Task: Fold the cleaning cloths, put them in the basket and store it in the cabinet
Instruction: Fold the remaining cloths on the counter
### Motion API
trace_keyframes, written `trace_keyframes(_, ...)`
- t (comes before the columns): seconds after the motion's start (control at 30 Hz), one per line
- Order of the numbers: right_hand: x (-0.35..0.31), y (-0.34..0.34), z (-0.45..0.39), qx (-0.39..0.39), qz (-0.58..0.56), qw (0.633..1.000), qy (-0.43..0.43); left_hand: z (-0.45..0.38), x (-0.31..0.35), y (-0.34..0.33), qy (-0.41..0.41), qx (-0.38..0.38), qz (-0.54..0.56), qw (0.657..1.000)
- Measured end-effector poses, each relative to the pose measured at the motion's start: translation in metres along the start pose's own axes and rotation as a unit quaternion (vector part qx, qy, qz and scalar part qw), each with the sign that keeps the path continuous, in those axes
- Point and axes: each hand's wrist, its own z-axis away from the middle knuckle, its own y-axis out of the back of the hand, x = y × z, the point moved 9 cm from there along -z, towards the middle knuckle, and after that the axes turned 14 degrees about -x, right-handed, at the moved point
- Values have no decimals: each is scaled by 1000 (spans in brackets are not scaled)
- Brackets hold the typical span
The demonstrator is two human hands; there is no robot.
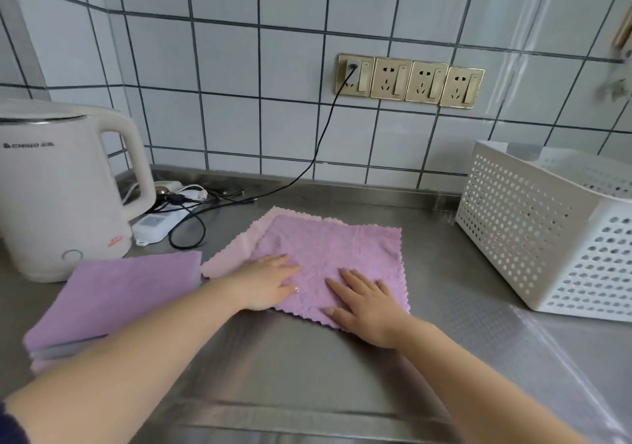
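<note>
Both hands lie flat on the lilac cloth [328, 259], which is spread near the middle of the steel surface [290, 368], a little toward the back edge. The left hand [265, 281] presses on the left part of the cloth and the right hand [367, 301] on its near edge; in both, the grip is wide, with straight fingers that hold nothing. I think the palms are smoothing the cloth so that the fold will come straight.

Under it lies a pale pink cloth [236, 248], which shows only at the left and the back, so the cloths seem to wait one on another. Toward the left edge of the surface lies a stack of purple cloths [113, 296]; it looks already folded, probably put aside there to keep the middle free.

The white perforated basket [547, 231] stands at the right back corner, well apart from the cloths, and I see no cloth in it.

The kettle [65, 183] and a power strip [160, 221] stand at the left back.
</note>
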Motion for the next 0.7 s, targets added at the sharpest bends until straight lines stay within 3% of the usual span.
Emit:
trace_keyframes(0.43,32,-3,26,-48,14,997,67,44,34,-19,-56,-36,-29,997)
trace_keyframes(0.57,39,6,47,0,-50,996,80,56,43,-15,-60,46,-77,994)
trace_keyframes(0.7,30,12,70,78,11,991,111,79,56,-6,-149,174,-159,960)
